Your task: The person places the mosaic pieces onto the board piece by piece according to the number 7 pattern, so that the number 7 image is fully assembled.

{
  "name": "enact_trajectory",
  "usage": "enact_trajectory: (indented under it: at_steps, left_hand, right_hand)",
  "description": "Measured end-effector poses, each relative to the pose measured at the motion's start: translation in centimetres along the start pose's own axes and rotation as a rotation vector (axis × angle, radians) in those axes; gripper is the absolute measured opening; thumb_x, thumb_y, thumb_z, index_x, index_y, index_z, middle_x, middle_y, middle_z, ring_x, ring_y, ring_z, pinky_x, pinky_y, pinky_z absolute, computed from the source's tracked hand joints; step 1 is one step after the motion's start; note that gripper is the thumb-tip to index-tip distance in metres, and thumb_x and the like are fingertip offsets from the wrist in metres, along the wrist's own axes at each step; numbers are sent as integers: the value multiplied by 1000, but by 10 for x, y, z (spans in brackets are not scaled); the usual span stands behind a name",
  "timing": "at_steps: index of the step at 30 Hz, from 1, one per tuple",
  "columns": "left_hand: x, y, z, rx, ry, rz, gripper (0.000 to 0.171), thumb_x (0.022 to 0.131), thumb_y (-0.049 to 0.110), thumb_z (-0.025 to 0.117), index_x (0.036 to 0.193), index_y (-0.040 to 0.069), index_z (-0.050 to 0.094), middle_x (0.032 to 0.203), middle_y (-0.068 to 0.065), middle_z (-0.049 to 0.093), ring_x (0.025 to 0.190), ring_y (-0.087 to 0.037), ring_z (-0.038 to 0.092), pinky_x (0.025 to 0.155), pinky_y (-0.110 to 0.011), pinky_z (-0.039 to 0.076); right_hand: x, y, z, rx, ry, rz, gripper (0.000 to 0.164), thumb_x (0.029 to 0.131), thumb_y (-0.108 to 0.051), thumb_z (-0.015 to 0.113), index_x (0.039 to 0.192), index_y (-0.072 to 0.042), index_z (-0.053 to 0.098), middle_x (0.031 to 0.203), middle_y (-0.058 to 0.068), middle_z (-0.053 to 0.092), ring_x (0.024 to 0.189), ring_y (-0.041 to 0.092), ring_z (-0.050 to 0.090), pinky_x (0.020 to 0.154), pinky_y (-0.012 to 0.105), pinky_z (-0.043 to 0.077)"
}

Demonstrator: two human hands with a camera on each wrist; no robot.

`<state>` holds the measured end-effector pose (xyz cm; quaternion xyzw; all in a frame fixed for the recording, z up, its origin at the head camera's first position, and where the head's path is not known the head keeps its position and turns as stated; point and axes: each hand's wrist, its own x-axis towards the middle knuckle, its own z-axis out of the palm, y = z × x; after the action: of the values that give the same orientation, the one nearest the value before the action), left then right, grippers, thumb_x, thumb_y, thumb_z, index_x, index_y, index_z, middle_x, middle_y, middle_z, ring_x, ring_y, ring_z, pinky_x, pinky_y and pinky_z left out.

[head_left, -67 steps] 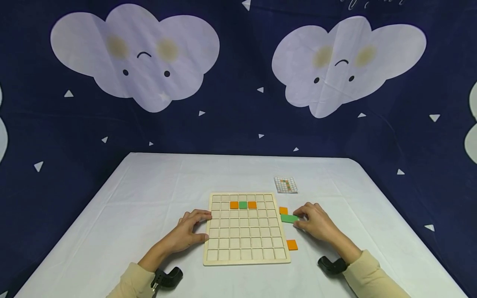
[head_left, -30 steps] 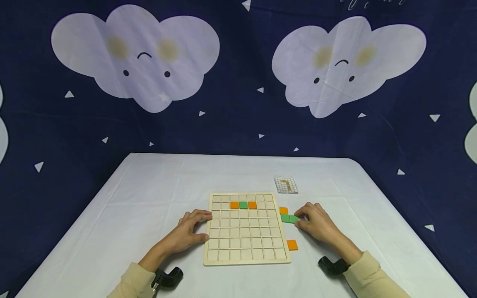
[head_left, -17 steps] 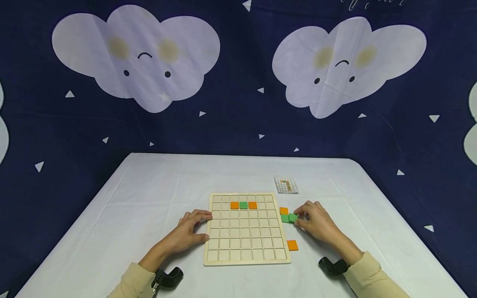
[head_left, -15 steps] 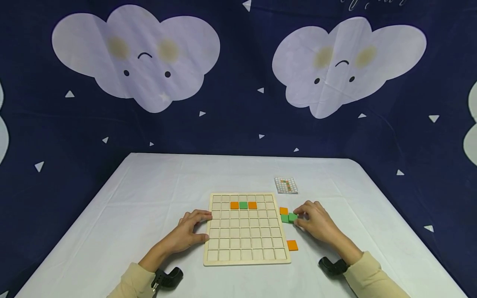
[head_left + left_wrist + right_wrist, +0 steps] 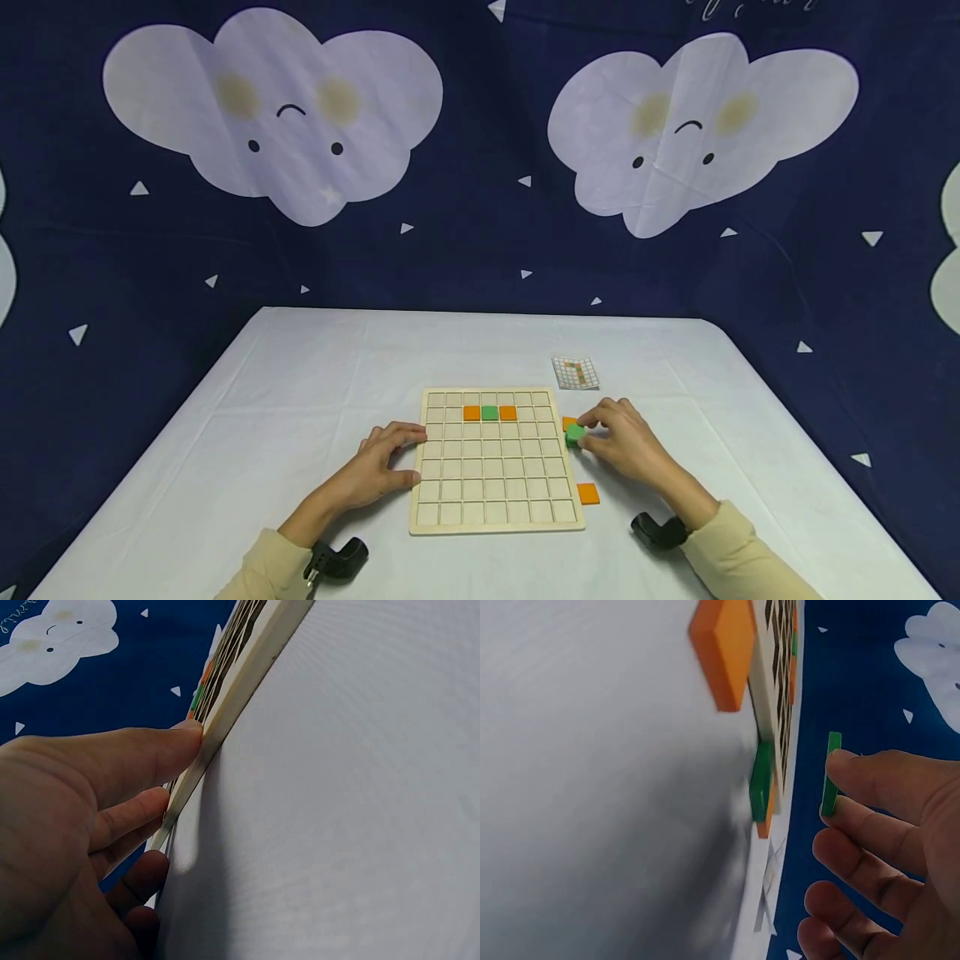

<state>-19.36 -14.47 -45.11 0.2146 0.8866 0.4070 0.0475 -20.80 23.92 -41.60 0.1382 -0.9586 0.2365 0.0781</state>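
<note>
My right hand [image 5: 624,440] pinches a green square tile [image 5: 832,774] between thumb and index finger, lifted off the table to the right of the board. Beneath it, a second green tile [image 5: 760,781] lies against the board's right edge, partly covered in the head view. An orange tile [image 5: 568,423] sits just behind these. The wooden grid board [image 5: 495,470] has an orange, a green and an orange tile [image 5: 507,413] side by side in its second row from the far side. My left hand [image 5: 375,468] touches the board's left edge with thumb and fingertips, fingers spread.
Another orange tile [image 5: 588,493] lies by the board's near right side. Behind the board's far right corner is a small pattern card [image 5: 575,373] with a printed coloured grid. A white cloth [image 5: 315,367] covers the table; a dark blue cloud-print curtain [image 5: 480,275] hangs behind.
The two green tiles lay side by side; my right hand has picked up the right one and carried it left, over the other. My left hand and the board have stayed put.
</note>
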Motion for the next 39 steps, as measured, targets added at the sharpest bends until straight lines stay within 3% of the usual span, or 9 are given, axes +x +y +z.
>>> enact_trajectory:
  at_steps: [28,39]
  left_hand:
    - [-1,0,0,-17,-3,5,50,78,19,74,125,12,58,139,-4,47,118,-23,38,96,-46,21]
    - [0,-1,0,-31,-6,3,50,78,19,74,125,12,58,139,-4,47,120,-25,37,97,-48,20]
  right_hand:
    - [17,-36,13,34,-34,-59,21,77,-21,74,97,-14,71,92,-4,60,87,13,43,79,33,35]
    - [24,-42,22,56,-32,-102,19,78,-19,73,96,-13,72,88,-3,60,79,10,39,75,30,32]
